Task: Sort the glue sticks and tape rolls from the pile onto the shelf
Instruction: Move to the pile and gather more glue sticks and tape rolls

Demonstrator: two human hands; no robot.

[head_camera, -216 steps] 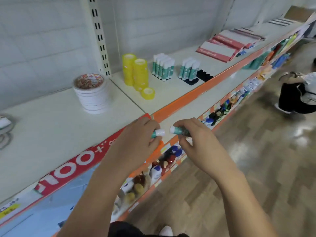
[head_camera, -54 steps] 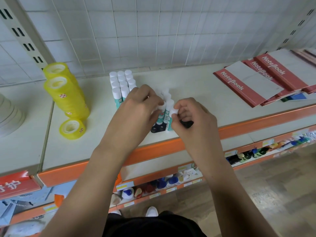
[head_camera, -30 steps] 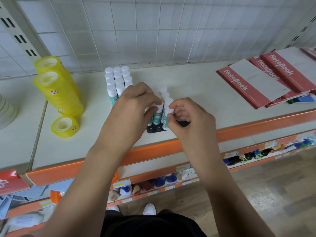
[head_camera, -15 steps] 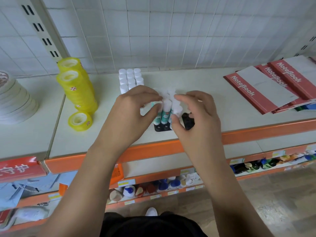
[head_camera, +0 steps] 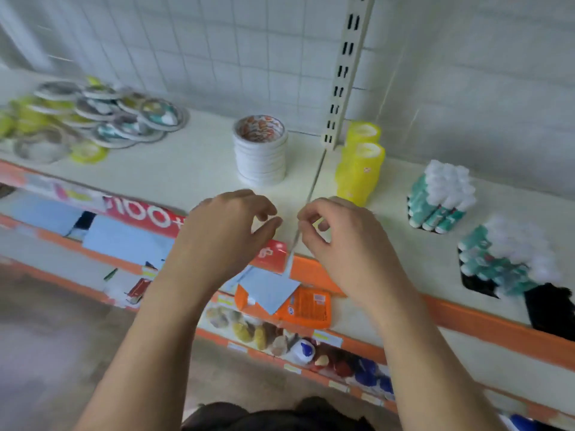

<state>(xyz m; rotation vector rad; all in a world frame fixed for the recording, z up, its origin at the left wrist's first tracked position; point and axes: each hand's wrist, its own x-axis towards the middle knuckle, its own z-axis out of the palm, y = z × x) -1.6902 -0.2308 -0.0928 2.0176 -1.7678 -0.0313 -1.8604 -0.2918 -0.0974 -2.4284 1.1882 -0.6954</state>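
Yellow tape rolls (head_camera: 361,169) and a white tape stack (head_camera: 261,157) stand sorted on the shelf (head_camera: 186,172) at 12 to 1 o'clock; glue sticks (head_camera: 441,197) stand grouped at 2 o'clock. The left hand (head_camera: 230,234) and right hand (head_camera: 345,241) hover over the shelf's front edge, each grip loosely curled and empty. The pile (head_camera: 93,119) at 10 o'clock looks sizeable, so sorting seems roughly half done.

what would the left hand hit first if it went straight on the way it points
Probably the stack of white tape rolls, beyond the left hand; only bare shelf shows between them, though depth is unclear.
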